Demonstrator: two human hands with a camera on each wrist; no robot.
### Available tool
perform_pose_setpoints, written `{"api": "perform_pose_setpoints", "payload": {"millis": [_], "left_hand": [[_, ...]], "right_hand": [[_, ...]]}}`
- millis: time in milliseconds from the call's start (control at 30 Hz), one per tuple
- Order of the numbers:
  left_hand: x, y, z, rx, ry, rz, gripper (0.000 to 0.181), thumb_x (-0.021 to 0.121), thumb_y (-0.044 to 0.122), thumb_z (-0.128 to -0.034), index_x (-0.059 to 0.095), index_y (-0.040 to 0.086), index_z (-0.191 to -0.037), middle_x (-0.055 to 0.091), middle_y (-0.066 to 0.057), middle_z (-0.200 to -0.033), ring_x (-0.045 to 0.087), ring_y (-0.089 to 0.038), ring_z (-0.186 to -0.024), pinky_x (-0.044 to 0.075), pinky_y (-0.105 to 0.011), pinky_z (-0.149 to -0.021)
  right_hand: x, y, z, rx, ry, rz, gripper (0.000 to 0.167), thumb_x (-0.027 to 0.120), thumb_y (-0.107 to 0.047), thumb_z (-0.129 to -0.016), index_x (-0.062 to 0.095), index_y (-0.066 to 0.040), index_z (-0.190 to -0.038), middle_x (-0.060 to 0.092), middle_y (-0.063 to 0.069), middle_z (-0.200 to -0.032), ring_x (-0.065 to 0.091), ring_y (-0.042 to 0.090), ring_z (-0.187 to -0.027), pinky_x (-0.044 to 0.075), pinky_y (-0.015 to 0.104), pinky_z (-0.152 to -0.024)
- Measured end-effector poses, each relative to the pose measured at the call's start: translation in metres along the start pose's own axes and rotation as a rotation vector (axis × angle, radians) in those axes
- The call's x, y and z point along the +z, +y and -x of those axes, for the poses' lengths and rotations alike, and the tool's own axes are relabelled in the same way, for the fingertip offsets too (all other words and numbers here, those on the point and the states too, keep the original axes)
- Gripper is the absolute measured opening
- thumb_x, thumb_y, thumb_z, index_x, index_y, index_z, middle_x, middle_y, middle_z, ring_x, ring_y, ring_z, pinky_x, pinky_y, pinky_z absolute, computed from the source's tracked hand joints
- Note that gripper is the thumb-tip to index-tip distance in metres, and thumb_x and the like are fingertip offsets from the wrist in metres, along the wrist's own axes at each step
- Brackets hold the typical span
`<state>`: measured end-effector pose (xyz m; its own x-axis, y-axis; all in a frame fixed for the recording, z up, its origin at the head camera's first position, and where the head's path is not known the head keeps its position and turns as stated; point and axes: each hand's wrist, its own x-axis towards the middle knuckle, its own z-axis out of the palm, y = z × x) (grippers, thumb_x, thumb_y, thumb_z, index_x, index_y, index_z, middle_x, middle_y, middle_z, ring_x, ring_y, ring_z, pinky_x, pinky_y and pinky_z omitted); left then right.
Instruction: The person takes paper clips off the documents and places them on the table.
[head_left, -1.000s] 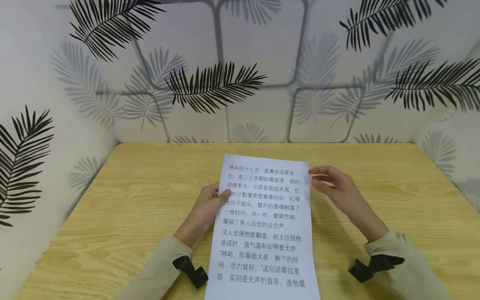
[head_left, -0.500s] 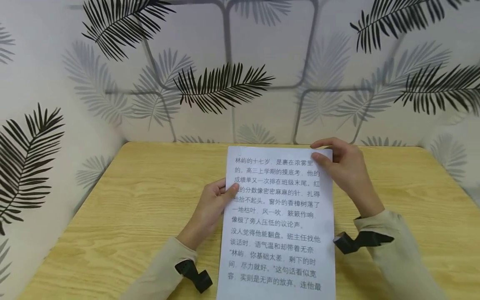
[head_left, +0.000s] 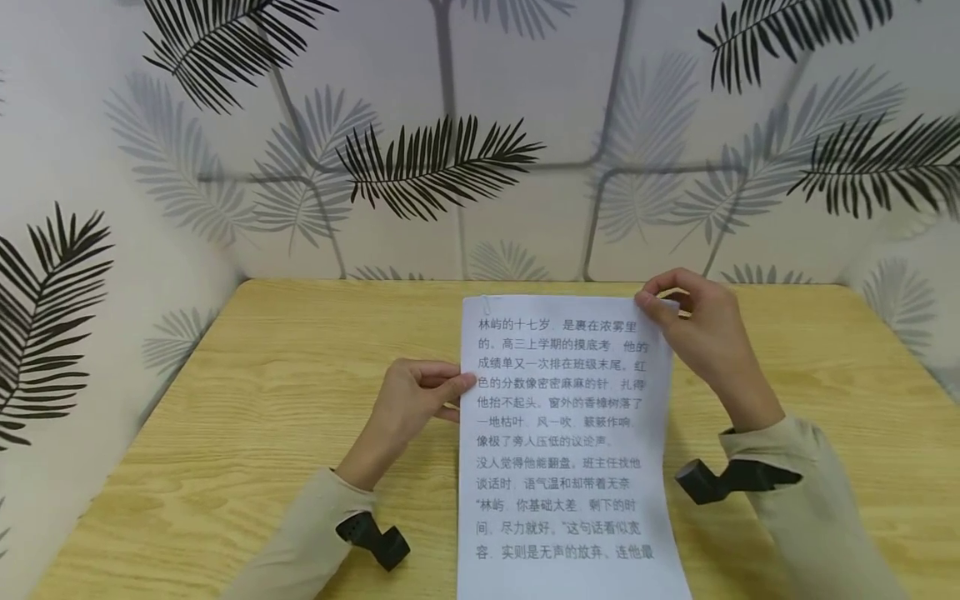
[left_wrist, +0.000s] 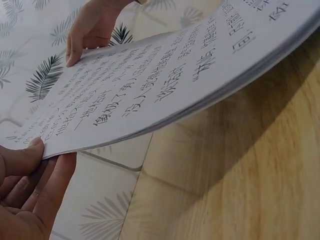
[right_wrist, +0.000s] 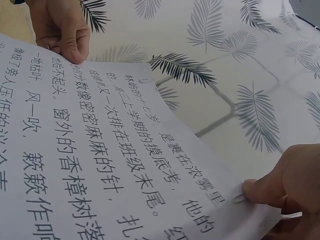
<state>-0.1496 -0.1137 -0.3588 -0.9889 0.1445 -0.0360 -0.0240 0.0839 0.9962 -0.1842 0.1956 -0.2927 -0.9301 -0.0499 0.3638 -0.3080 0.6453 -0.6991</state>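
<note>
Head: wooden table [head_left: 262, 433], leaf-patterned wall [head_left: 675, 250], two wrist cameras [head_left: 701, 482]; one printed paper stack [head_left: 558, 454]. Left hand [head_left: 401, 408] pinches its left edge, right hand [head_left: 705, 333] its top-right corner. Left wrist: stack above table, hiding some wall. Right wrist: both thumbs [right_wrist: 71, 46] atop.

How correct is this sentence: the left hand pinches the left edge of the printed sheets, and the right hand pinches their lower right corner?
One detail is wrong: the right hand pinches the printed sheets at their upper right corner, not the lower right, as the head view shows. The left hand does pinch their left edge.
</note>
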Motion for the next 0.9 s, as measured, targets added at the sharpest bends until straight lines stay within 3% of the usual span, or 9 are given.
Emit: {"api": "perform_pose_setpoints", "payload": {"millis": [167,400,700,900], "left_hand": [[0.002,-0.003,0.000,0.049,0.020,-0.019,0.019,0.070,0.000,-0.0865,0.070,-0.011,-0.101,0.071,-0.022,-0.090,0.071,-0.023,-0.070,0.061,-0.033,-0.064],[0.004,-0.008,-0.001,0.055,0.052,-0.038,0.016,0.070,-0.001,-0.0859,0.072,-0.009,-0.100,0.072,-0.020,-0.088,0.071,-0.022,-0.068,0.060,-0.031,-0.064],[0.006,-0.013,0.002,0.029,0.071,-0.008,0.015,0.070,-0.003,-0.0850,0.072,-0.010,-0.098,0.072,-0.020,-0.086,0.071,-0.022,-0.066,0.060,-0.031,-0.064],[0.008,-0.015,0.001,0.045,0.056,0.022,0.016,0.070,-0.002,-0.0855,0.071,-0.010,-0.100,0.072,-0.020,-0.087,0.070,-0.018,-0.067,0.060,-0.030,-0.065]], "right_hand": [[-0.004,0.000,0.000,0.004,-0.066,0.060,0.013,0.064,-0.013,-0.094,0.059,0.000,-0.095,0.063,0.016,-0.100,0.061,0.027,-0.089,0.042,0.018,-0.062],[-0.008,0.005,-0.001,0.002,-0.123,0.084,0.015,0.066,-0.017,-0.094,0.064,-0.003,-0.098,0.067,0.014,-0.094,0.061,0.025,-0.085,0.043,0.025,-0.067],[-0.015,0.010,-0.001,0.013,-0.210,0.138,0.014,0.069,-0.016,-0.091,0.067,-0.003,-0.090,0.068,0.009,-0.085,0.061,0.021,-0.077,0.045,0.025,-0.056],[-0.015,0.010,0.000,-0.030,-0.248,0.162,0.011,0.065,-0.013,-0.093,0.066,-0.002,-0.089,0.067,0.008,-0.083,0.058,0.022,-0.076,0.043,0.027,-0.059]]}}
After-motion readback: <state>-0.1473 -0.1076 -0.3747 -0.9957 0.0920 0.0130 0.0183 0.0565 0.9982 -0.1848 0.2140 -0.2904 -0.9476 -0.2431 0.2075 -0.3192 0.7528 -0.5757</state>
